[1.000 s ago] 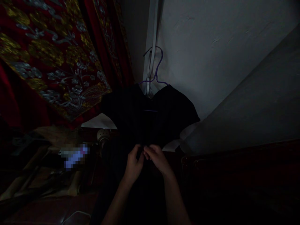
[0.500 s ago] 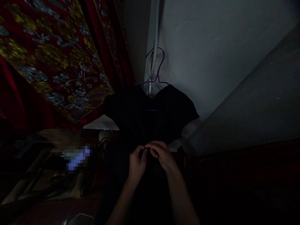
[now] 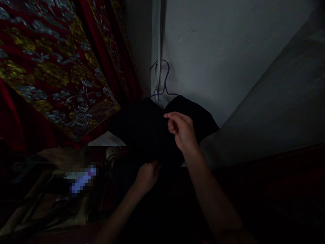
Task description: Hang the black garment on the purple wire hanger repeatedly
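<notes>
A short-sleeved black garment, apparently a shirt, hangs on a purple wire hanger in front of me. My left hand is closed low on the garment's front, its fingers curled against the dark cloth; the fingertips are partly hidden. Higher up, just below the neckline, is my right hand. Its thumb and index finger are pressed together and the other fingers curl in. Anything held in that pinch is too small or too dark to make out.
A red cloth with gold and silver embroidery hangs at the left. A pale strap runs down the wall by the hanger. A wooden frame stands low at the left, near a clog shoe. The scene is very dim.
My right hand has moved up from beside the left hand to near the neckline. My left hand stays low, with its fingers more curled in. The camera view has shifted slightly.
</notes>
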`<action>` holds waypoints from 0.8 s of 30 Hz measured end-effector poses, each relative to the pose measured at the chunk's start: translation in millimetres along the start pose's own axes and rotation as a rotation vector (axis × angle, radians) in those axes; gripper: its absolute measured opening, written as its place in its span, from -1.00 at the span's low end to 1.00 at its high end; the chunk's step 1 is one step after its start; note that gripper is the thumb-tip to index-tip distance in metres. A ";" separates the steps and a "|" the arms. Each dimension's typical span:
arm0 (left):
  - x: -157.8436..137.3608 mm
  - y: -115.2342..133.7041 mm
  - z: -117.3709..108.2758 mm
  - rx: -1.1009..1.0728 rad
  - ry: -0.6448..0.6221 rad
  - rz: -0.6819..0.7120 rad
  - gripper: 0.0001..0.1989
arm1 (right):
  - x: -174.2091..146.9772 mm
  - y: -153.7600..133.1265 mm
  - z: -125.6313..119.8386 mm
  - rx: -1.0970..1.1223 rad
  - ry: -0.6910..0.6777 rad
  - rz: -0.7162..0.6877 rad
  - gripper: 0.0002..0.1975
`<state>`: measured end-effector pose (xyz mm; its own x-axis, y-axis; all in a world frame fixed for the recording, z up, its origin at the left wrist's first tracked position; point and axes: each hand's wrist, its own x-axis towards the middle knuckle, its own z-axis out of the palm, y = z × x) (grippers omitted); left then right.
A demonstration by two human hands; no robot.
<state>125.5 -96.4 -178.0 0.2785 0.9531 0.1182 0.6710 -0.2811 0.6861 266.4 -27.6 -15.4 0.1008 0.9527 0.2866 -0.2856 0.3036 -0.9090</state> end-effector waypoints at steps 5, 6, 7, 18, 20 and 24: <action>40.4 35.5 -74.7 -0.155 0.350 0.358 -0.70 | -18.2 4.1 5.7 -0.208 -0.060 -0.093 -0.81; 47.3 46.8 -89.0 -0.162 0.465 0.431 -0.65 | -19.4 2.4 5.3 -0.233 -0.061 -0.119 -0.81; 53.7 57.6 -101.7 -0.150 0.540 0.489 -0.63 | -20.3 -0.1 4.7 -0.248 -0.062 -0.142 -0.81; 81.9 99.6 -119.4 -0.004 0.752 0.681 -0.87 | -7.4 23.6 -2.7 -0.425 -0.019 -0.318 -0.85; 82.7 104.9 -126.2 -0.090 0.872 0.652 -0.87 | -4.3 44.7 -5.4 -0.486 0.008 -0.272 -0.87; 84.5 71.8 -168.5 -0.436 1.182 0.543 -0.90 | -18.9 77.5 -18.2 -0.529 -0.023 -0.085 -0.85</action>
<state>81.4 -17.2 2.2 -0.4595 0.3244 0.8268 0.3367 -0.7978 0.5001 259.8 -22.2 -96.9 0.0805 0.9267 0.3672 0.2423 0.3392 -0.9090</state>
